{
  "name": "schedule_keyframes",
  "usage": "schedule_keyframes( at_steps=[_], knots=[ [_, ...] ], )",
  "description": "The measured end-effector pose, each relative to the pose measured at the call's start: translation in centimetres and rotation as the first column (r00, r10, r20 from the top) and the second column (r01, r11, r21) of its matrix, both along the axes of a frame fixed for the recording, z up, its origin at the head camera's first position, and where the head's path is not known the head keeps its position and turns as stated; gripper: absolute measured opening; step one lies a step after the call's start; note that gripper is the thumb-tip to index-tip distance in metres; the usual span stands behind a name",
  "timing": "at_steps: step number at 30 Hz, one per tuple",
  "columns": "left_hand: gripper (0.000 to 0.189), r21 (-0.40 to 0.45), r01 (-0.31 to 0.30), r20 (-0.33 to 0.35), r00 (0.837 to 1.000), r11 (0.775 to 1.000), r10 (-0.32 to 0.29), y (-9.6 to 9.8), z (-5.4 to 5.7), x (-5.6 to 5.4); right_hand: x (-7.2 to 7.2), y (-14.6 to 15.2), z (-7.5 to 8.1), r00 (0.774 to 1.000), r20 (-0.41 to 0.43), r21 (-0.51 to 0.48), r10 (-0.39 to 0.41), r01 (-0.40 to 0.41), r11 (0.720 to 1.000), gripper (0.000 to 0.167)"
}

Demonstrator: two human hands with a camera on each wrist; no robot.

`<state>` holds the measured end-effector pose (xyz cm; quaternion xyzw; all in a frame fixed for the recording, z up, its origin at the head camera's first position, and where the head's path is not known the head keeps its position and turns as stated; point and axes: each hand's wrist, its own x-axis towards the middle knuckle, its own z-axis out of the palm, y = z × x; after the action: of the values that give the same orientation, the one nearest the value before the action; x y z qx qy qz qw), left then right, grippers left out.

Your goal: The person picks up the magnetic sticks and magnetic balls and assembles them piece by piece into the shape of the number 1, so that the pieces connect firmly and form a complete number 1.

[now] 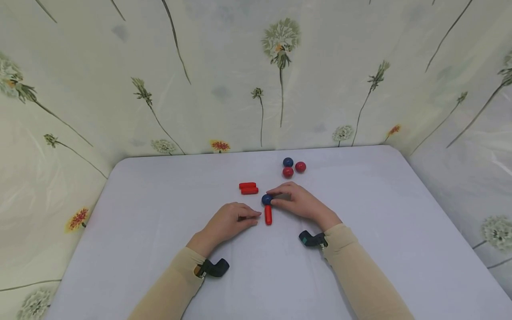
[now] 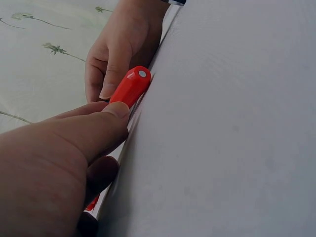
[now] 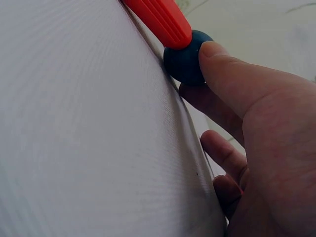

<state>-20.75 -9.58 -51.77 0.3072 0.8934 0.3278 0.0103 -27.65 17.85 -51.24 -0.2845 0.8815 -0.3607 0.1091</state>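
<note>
3 red rods: 1, the near rod (image 1: 268,215), lies lengthwise in front of the person and serves as landmark; the upper rod (image 1: 247,185) and lower rod (image 1: 250,191) lie crosswise, side by side, beyond the near rod and to its left.
Blue ball: the blue ball (image 1: 266,199) sits at the far end of the near rod, touching it.
Right hand: beyond the near rod and to its right, the right hand (image 1: 302,201) pinches the blue ball between thumb and finger.
Left hand: just left of the near rod, the left hand (image 1: 230,222) has thumb and fingers narrowly parted, with nothing plainly held; whether its fingertips touch the near rod, I cannot tell.
Rod end: a pale round face (image 2: 142,73) shows on the near rod's near end, perhaps a magnet.
Ball cluster: a spare blue ball (image 1: 288,162) and 2 red balls (image 1: 288,172) stand grouped, well beyond the near rod and to its right.
Ball-to-rod step: the work in hand looks like joining the blue ball to the near rod, with contact made.
Next at the near rod: likely a check that the contact holds, the left hand steadying the near rod while the right hand eases its pinch.
</note>
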Motion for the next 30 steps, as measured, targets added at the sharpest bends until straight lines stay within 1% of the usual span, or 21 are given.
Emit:
schedule_keyframes(
  at_steps=[5, 11, 13, 16, 19, 22, 26, 30],
  knots=[
    [0.03, -0.002, -0.009, 0.012, 1.0, 1.0, 0.009, 0.0, 0.0, 0.0, 0.0, 0.0, 0.0, 1.0, 0.004, 0.002, 0.001, -0.001, 1.0, 0.038],
    [0.032, 0.042, -0.057, 0.09, 0.995, 0.997, 0.053, -0.1, 0.3, -0.3, -0.1, 0.0, -0.1, 1.0, -0.003, 0.006, -0.002, 0.002, 1.0, 0.037],
    [0.032, 0.053, -0.079, 0.097, 0.993, 0.995, 0.074, -0.1, 0.4, -0.5, -0.1, 0.0, -0.2, 1.0, -0.009, 0.005, 0.0, 0.0, 1.0, 0.038],
    [0.031, 0.059, -0.113, 0.078, 0.991, 0.992, 0.108, -0.1, 0.6, -0.9, -0.2, 0.1, -0.2, 1.0, -0.007, 0.01, -0.002, 0.003, 1.0, 0.038],
    [0.032, 0.074, -0.154, 0.091, 0.985, 0.985, 0.147, 0.2, 1.0, -1.4, -0.2, 0.1, -0.2, 1.0, -0.007, 0.015, -0.008, 0.008, 1.0, 0.04],
    [0.033, 0.078, -0.191, 0.124, 0.976, 0.979, 0.18, 0.6, 1.1, -1.9, -0.2, 0.0, -0.2, 1.0, -0.01, 0.009, -0.005, 0.005, 1.0, 0.043],
    [0.035, 0.079, -0.205, 0.188, 0.964, 0.975, 0.188, 1.3, 1.1, -2.3, -0.2, 0.0, -0.1, 1.0, -0.006, -0.017, 0.015, -0.015, 1.0, 0.041],
    [0.037, 0.082, -0.21, 0.227, 0.956, 0.974, 0.187, 2.0, 0.9, -2.6, -0.2, 0.0, 0.0, 1.0, -0.008, -0.039, 0.026, -0.026, 0.999, 0.037]
  ],
)
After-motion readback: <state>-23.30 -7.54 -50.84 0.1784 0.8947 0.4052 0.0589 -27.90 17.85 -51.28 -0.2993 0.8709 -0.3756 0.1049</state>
